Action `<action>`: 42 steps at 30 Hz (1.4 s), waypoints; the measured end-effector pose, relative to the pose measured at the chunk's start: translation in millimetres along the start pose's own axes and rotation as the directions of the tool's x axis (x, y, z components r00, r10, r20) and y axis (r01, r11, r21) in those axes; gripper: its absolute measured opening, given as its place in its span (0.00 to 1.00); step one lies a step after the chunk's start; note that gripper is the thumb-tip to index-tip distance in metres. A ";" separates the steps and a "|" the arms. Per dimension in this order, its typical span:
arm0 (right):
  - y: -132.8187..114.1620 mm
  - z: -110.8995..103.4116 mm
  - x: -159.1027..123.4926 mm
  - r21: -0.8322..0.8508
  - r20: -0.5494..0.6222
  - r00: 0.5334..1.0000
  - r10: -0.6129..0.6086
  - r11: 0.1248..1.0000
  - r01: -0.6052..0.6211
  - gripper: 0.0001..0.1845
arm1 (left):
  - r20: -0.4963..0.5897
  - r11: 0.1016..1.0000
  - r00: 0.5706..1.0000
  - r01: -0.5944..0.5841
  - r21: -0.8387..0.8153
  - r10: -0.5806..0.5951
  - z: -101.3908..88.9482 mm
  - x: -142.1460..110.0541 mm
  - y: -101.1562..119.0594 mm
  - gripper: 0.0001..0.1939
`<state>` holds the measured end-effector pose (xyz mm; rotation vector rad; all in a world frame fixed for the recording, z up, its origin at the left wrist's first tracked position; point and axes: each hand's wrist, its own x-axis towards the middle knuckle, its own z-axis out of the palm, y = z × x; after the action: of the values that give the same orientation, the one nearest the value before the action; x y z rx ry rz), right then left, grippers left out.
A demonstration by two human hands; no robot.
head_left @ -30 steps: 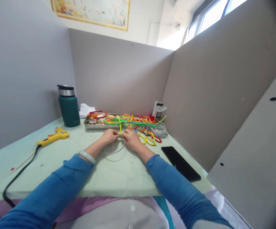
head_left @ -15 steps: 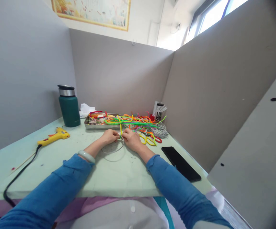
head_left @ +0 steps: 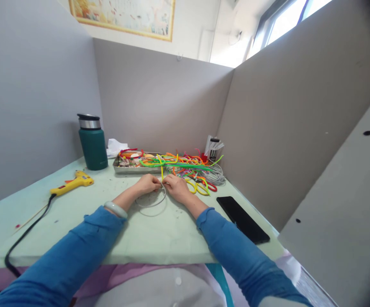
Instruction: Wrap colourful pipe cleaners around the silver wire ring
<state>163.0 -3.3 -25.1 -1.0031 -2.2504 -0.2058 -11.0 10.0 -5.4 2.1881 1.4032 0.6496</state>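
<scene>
Grey loop [head_left: 156, 204]: left hand [head_left: 148, 183] and right hand [head_left: 176, 187] pinch it at its 1 o'clock; glue gun [head_left: 72, 184] lies at its 9 o'clock.

1 thin, pale grey strand [head_left: 164, 197] curves toward the near side in a rounded loop, its far end pinched and hidden; 1 yellow strip [head_left: 162, 172] rises just beyond, join unclear.

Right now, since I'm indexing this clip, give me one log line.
left hand: pinching grey loop; right hand: pinching same loop; yellow glue gun: lying left; black phone: flat, right
</scene>
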 end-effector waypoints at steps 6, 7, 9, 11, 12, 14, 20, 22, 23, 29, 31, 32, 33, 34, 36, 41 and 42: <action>4.3 3.7 1.0 0.028 0.002 0.999 0.033 0.999 -0.033 0.08 | 0.023 1.000 1.000 -0.019 -0.010 0.019 0.5 0.5 -0.6 0.13; 4.8 4.0 1.3 0.033 0.004 0.999 0.037 0.999 -0.037 0.08 | 0.029 1.000 0.999 -0.021 -0.011 0.021 0.8 0.9 -0.8 0.13; 5.4 4.4 1.9 0.040 0.008 0.999 0.046 0.998 -0.047 0.08 | 0.023 1.000 0.999 -0.025 -0.011 0.025 1.1 0.9 -0.5 0.14; 5.2 4.5 2.3 0.043 0.015 0.998 0.055 0.998 -0.056 0.08 | -0.007 1.000 1.000 -0.021 0.006 0.021 1.0 0.0 1.0 0.15; 4.9 4.5 2.5 0.041 0.020 0.998 0.060 0.997 -0.061 0.08 | -0.020 1.000 1.000 -0.021 0.021 0.021 0.8 -0.7 2.1 0.15; 4.2 4.2 2.6 0.032 0.030 0.997 0.073 0.997 -0.074 0.08 | -0.037 0.998 0.999 -0.023 0.054 0.025 0.1 -2.3 4.5 0.15; 2.0 1.5 2.0 0.057 0.023 0.994 0.104 0.993 -0.105 0.07 | -0.038 0.992 0.999 -0.026 0.121 0.031 0.0 -3.5 7.8 0.14; 1.5 0.4 2.0 0.073 0.005 0.993 0.114 0.991 -0.114 0.06 | -0.036 0.991 0.998 -0.041 0.126 0.045 0.8 -2.9 7.1 0.14; 1.4 0.0 2.1 0.076 0.002 0.993 0.118 0.990 -0.118 0.06 | -0.035 0.991 0.998 -0.050 0.125 0.055 1.1 -2.6 6.6 0.15; 2.1 0.4 2.9 0.062 0.015 0.992 0.128 0.990 -0.129 0.07 | -0.044 0.993 0.997 -0.052 0.110 0.057 0.0 -3.4 7.8 0.14; 3.0 1.5 3.0 0.059 0.021 0.993 0.119 0.991 -0.120 0.07 | -0.040 0.992 0.998 -0.053 0.115 0.058 -0.7 -3.9 8.8 0.14; 3.4 2.1 2.9 0.058 0.024 0.993 0.112 0.992 -0.113 0.07 | -0.039 0.991 0.997 -0.057 0.121 0.062 -0.8 -4.0 9.0 0.14; 3.8 2.5 2.9 0.056 0.026 0.994 0.103 0.993 -0.105 0.08 | -0.039 0.990 0.997 -0.059 0.127 0.065 -0.9 -4.0 8.9 0.14; 4.2 2.9 2.8 0.055 0.026 0.995 0.095 0.994 -0.096 0.08 | -0.041 0.989 0.997 -0.062 0.134 0.068 -0.8 -4.0 8.6 0.14; 4.6 3.3 2.7 0.053 0.025 0.996 0.082 0.995 -0.084 0.08 | -0.048 0.987 0.996 -0.073 0.142 0.081 -0.4 -3.6 7.5 0.14; 4.4 3.0 2.9 0.050 0.031 0.995 0.094 0.994 -0.096 0.08 | -0.061 0.987 0.994 -0.080 0.141 0.089 0.8 -2.9 5.6 0.14; 4.3 3.0 2.9 0.052 0.032 0.995 0.100 0.994 -0.101 0.08 | -0.064 0.987 0.994 -0.077 0.143 0.087 0.9 -2.8 5.5 0.13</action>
<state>163.2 2.6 -26.1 -1.0941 -2.2128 -0.0877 -7.6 5.2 -3.2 2.3645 1.4400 0.6811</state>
